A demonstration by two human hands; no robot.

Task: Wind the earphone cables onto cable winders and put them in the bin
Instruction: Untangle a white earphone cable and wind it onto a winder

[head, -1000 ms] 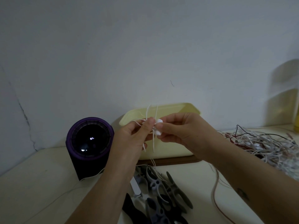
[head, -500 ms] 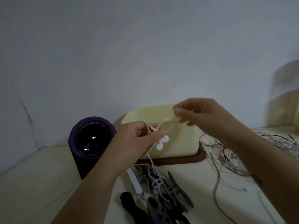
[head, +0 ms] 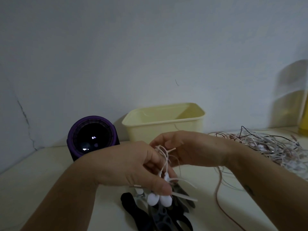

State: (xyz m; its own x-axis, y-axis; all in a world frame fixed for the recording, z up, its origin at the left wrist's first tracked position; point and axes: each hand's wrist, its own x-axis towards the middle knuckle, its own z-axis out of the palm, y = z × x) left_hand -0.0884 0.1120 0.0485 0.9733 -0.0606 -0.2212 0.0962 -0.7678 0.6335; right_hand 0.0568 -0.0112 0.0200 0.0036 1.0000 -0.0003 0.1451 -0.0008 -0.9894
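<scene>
Bundling step: left hand (head: 133, 167) fingers pinch the earbuds (head: 159, 200), right hand (head: 191, 147) fingers pinch the cable (head: 164, 153); next probably needs a winder (head: 164, 217) from the near pile.

Table (head: 41, 172): bin (head: 163, 129) at rear by the wall (head: 150, 47); cylinder (head: 92, 137) left of it; cable pile (head: 275, 147) at right; winders (head: 166, 219) in front, under earphones (head: 158, 200) held by left hand (head: 133, 165) and right hand (head: 191, 147)

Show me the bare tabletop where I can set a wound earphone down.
Bare table front-left, before the purple speaker; a narrower strip between the cable winders and the loose pink cable. Crowded: the cable tangle at right, and beneath the left hand and right hand.
</scene>
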